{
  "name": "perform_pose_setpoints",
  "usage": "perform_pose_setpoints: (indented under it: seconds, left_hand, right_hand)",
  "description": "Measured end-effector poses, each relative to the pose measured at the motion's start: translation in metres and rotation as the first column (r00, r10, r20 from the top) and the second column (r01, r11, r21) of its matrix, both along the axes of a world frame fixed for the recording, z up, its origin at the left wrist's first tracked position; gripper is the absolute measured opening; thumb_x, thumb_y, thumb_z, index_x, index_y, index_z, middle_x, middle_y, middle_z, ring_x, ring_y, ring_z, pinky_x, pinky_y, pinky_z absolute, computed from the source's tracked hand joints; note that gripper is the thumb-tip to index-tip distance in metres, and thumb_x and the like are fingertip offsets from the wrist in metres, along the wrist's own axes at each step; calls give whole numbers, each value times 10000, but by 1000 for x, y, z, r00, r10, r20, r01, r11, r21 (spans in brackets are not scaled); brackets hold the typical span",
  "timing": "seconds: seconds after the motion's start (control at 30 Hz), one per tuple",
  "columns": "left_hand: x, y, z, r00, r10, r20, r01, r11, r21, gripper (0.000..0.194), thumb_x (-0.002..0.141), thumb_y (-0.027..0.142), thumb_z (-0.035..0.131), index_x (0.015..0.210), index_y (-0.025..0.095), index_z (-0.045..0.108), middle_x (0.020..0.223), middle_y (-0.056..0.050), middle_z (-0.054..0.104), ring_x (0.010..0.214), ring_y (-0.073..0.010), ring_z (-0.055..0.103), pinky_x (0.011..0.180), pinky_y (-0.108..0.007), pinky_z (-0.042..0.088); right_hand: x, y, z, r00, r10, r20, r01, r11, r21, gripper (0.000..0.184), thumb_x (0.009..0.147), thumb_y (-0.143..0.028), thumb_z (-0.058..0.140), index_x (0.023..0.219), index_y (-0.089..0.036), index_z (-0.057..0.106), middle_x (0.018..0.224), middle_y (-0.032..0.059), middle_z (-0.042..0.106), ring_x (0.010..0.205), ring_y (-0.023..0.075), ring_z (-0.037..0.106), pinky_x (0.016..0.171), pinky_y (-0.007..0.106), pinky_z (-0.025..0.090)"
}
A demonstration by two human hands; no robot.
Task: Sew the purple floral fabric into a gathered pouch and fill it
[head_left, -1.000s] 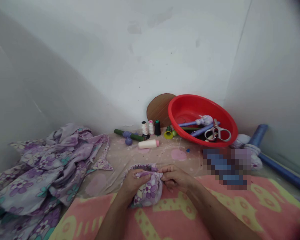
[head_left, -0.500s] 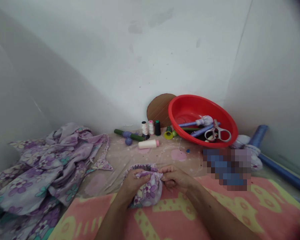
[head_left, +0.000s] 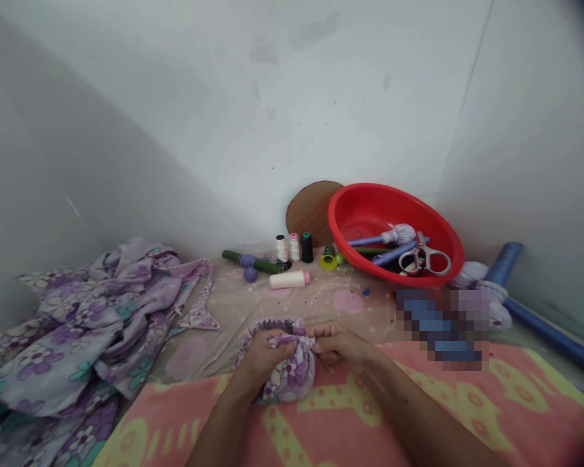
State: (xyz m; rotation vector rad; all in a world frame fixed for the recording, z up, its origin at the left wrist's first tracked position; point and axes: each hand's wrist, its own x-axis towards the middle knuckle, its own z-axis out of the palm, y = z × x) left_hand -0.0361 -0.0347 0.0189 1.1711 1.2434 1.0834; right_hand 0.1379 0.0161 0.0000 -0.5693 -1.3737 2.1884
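A small gathered pouch of purple flowered cloth rests at the near edge of a pink and yellow blanket. My left hand is closed around the pouch's left side, fingers curled over its top. My right hand pinches the ruffled rim of the pouch from the right, thumb and fingers pressed together. Both hands meet at the pouch's opening. Whether a needle or thread sits between the fingers is too small to see.
A heap of the same flowered cloth lies at the left. Thread spools and a cream cone stand by the wall. A red basin holds scissors and blue sticks. A blue roll lies right.
My hands have drawn the pouch's rim slightly tighter and closer together; otherwise nothing has moved.
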Motion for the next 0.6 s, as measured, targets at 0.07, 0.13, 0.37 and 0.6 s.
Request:
perform_pose_setpoints:
  seconds: [0.07, 0.13, 0.37, 0.6]
  left_hand:
    - [0, 0, -3, 1000, -12, 16, 12, 1000, -11, 265, 512, 339, 706, 555, 113, 574, 486, 30, 503, 465, -85, 424, 465, -196, 304]
    - [-2, 0, -6, 999, -22, 50, 23, 999, -23, 263, 522, 336, 703, 577, 114, 575, 498, 27, 510, 468, -84, 428, 470, -195, 310]
    - [-4, 2, -11, 992, -16, 127, 21, 999, -36, 282, 509, 331, 721, 575, 115, 552, 486, 34, 502, 452, -75, 426, 464, -189, 311]
    - [0, 2, -9, 986, 77, 149, -68, 996, -65, 303, 483, 338, 734, 578, 116, 551, 481, 38, 508, 447, -78, 437, 463, -198, 323]
  right_hand:
    - [0, 1, -1, 999, -18, 32, 17, 999, 29, 180, 578, -213, 634, 702, -108, 558, 442, -80, 403, 339, 6, 259, 362, 160, 153]
    - [0, 1, -3, 997, -40, 60, 36, 997, 67, 205, 573, -223, 641, 724, -112, 557, 455, -75, 425, 349, 13, 292, 370, 160, 179]
    - [-3, -4, 6, 987, -120, 108, 91, 966, 242, 202, 611, -262, 614, 738, -133, 525, 477, -69, 451, 401, 43, 374, 413, 175, 259]
    - [-8, -11, 18, 982, -176, 75, 129, 899, 418, 220, 655, -345, 567, 715, -148, 488, 578, -40, 452, 498, 70, 395, 458, 193, 283]
